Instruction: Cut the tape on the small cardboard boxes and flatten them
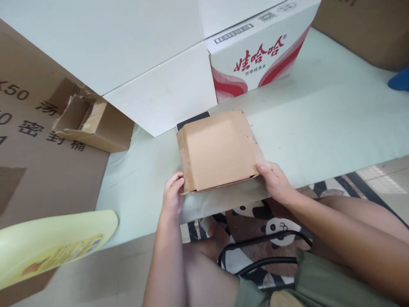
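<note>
A small brown cardboard box (219, 149) rests near the front edge of a pale green table (319, 123), its flat side facing up. My left hand (172, 196) curls around the box's near left corner. My right hand (275, 181) grips the near right corner, thumb on top. Both hands hold the box. A dark flat object (191, 120) shows just behind the box, mostly hidden by it.
A large white box (134, 55) and a white carton with red lettering (258, 55) stand behind. A torn brown box (89, 121) lies on a big printed cardboard sheet (41, 170) at left. A yellow plastic object (54, 243) sits at lower left. A black chair frame (262, 251) is below.
</note>
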A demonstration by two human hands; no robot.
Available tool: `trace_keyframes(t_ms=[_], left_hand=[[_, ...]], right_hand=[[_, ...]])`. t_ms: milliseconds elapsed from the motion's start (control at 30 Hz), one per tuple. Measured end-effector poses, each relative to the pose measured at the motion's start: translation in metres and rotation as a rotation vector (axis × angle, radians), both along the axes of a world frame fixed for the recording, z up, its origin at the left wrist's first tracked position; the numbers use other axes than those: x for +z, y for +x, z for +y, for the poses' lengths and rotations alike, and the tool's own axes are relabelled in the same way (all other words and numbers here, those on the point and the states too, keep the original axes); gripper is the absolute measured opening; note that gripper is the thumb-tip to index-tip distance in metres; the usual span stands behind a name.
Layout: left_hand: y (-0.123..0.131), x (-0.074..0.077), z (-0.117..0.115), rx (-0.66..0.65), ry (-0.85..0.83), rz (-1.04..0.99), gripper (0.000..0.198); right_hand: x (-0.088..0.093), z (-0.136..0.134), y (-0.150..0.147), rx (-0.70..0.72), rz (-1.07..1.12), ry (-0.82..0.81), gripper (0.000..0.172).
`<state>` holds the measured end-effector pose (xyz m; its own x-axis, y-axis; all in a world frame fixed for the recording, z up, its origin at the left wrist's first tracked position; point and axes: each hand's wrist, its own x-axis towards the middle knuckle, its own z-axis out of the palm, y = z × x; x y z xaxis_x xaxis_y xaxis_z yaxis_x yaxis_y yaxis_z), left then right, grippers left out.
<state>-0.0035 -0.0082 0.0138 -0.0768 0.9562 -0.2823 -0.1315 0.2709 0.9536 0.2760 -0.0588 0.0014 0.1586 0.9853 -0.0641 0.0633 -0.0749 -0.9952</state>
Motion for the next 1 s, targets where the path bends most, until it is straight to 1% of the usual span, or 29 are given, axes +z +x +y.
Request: trace_keyframes(t_ms=[167, 300, 433, 733, 1000], left_hand=[[-0.0008, -0.0005, 0.001, 0.013, -0.008, -0.018, 0.024], [-0.0019, -0.002, 0.0015, 0.018, -0.014, -0.023, 0.026], [-0.0007, -0.0004, 0.0011, 0.022, -0.01, -0.014, 0.024], [-0.002, -0.0011, 0.001, 0.002, 0.007, -0.027, 0.023], [-0.0018, -0.0009, 0.0008, 0.011, 0.009, -0.036, 0.024]], right_hand=[[-0.0026, -0.0003, 0.001, 0.012, 0.004, 0.014, 0.05], [-0.0054, -0.0001, 0.0016, 0.008, -0.011, 0.014, 0.049], [-0.0077, -0.0002, 0.0025, 0.004, -0.016, 0.003, 0.047], [-0.0046, 0.0001, 0.0016, 0.002, -0.006, 0.014, 0.047], [-0.0048, -0.0001, 0.0016, -0.009, -0.016, 0.001, 0.049]])
